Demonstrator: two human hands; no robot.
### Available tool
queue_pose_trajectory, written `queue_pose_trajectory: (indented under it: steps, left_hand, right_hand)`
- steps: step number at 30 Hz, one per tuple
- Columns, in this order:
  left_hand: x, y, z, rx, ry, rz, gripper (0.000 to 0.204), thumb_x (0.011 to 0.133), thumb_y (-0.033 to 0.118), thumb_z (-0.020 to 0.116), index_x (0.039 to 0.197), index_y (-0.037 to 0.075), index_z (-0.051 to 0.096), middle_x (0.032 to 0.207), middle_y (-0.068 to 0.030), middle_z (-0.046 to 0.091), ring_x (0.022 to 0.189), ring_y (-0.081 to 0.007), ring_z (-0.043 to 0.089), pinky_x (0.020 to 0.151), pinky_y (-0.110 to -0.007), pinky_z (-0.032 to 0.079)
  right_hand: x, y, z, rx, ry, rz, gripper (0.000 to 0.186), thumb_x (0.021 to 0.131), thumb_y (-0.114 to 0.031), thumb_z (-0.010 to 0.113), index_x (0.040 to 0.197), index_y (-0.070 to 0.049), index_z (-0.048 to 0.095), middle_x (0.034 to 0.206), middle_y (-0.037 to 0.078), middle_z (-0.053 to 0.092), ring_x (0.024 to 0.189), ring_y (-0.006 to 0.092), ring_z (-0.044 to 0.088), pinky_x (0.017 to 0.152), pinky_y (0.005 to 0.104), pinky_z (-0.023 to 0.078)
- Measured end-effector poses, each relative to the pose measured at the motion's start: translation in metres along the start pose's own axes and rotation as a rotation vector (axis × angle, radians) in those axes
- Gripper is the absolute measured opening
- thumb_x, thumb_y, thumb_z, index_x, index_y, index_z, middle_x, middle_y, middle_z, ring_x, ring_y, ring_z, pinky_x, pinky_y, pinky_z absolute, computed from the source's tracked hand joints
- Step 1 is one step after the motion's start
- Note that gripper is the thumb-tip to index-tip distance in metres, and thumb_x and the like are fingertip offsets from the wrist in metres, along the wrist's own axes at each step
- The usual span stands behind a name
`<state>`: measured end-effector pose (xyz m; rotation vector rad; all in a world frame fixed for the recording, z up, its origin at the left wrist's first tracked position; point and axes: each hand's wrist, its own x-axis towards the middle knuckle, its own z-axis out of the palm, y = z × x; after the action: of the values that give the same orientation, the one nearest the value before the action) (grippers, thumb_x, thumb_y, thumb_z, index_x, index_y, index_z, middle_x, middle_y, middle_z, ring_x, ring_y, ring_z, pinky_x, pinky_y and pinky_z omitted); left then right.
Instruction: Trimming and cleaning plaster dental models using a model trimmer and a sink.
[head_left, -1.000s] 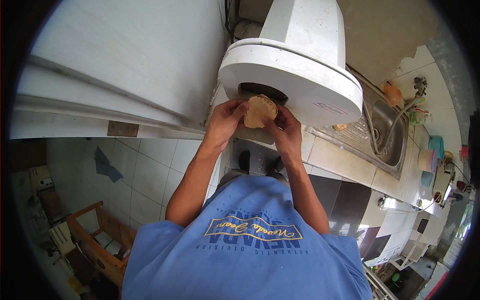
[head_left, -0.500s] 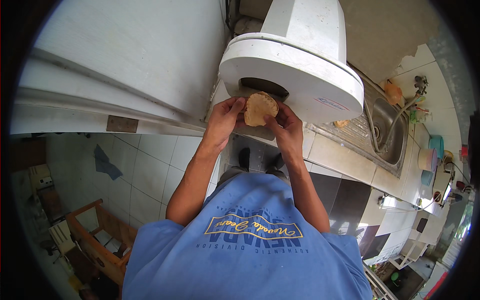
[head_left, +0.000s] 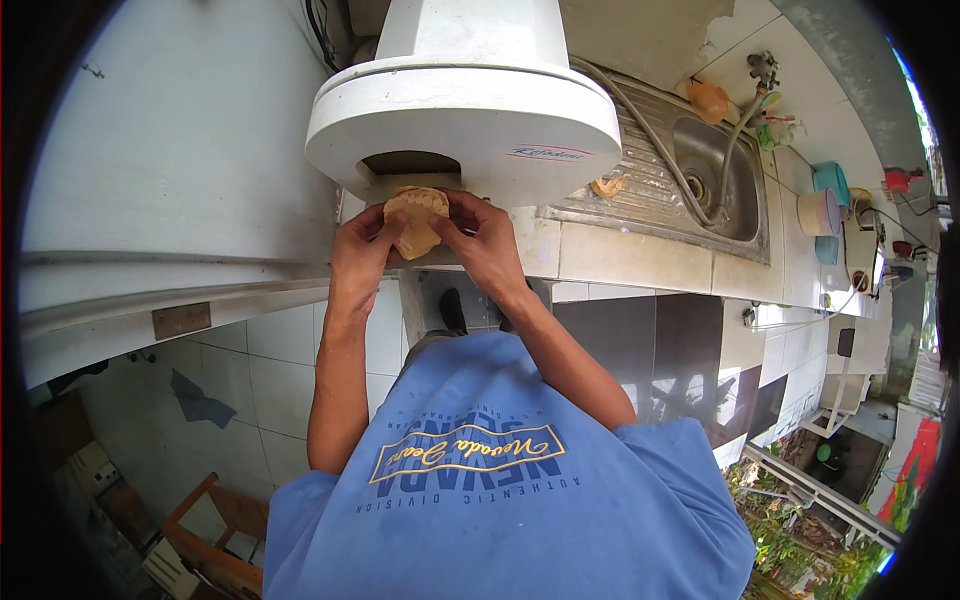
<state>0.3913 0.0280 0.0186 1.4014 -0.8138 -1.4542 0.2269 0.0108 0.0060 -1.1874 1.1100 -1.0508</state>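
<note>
Between my two hands is a tan, roughly round plaster piece (head_left: pixel 422 208) with a ridged, bumpy rim, resembling a dental cast. My left hand (head_left: pixel 360 242) grips its left side, thumb on the face. My right hand (head_left: pixel 480 238) grips the right side, also with the thumb on the face. Both sets of fingers curl around it, partly hidden. The piece sits just below a dark opening (head_left: pixel 410 160) in the front of a white machine housing (head_left: pixel 470 110); whether it touches the machine I cannot tell.
Right of the machine are a steel drainboard sink (head_left: pixel 745 180), a hose (head_left: pixel 655 130), tan scraps (head_left: pixel 608 187), a tap (head_left: pixel 762 68), an orange pot (head_left: pixel 708 100) and several plastic containers (head_left: pixel 830 180). A white panel (head_left: pixel 170 140) stands left; a wooden frame (head_left: pixel 190 500) is below.
The view has turned right, so machine and sink appear further left. The held piece is tilted differently, with both thumbs on it. Both hands keep their grip below the opening.
</note>
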Motion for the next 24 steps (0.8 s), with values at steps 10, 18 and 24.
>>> queue_pose_trajectory:
  steps: [10,18,24]
  left_hand:
    - [0.017,-0.008,0.003,0.057,0.035,0.064,0.032,0.092,0.016,0.063,0.115,-0.006,0.063,0.098,-0.0078,0.068,0.082,-0.0099,0.062,0.073,-0.024,0.050]
    - [0.017,-0.006,0.003,-0.051,0.003,0.085,0.031,0.093,0.015,0.063,0.116,-0.006,0.062,0.100,-0.0074,0.068,0.085,-0.0096,0.062,0.075,-0.023,0.048]
    - [0.016,-0.010,0.003,-0.032,0.055,0.094,0.031,0.092,0.017,0.063,0.113,-0.006,0.064,0.096,-0.0083,0.069,0.083,-0.0095,0.062,0.074,-0.023,0.047]
  right_hand:
    - [0.006,0.005,0.001,-0.076,0.062,0.066,0.033,0.087,-0.018,0.067,0.109,0.007,0.064,0.087,0.015,0.071,0.079,0.0178,0.069,0.070,0.0288,0.053]
    - [0.008,0.000,0.004,-0.232,0.064,0.044,0.031,0.086,-0.018,0.068,0.107,0.006,0.065,0.086,0.015,0.072,0.079,0.0153,0.068,0.070,0.0283,0.053]
    - [0.005,-0.002,0.009,-0.228,0.059,0.022,0.030,0.086,-0.018,0.068,0.106,0.005,0.066,0.085,0.014,0.071,0.078,0.0155,0.068,0.070,0.0281,0.053]
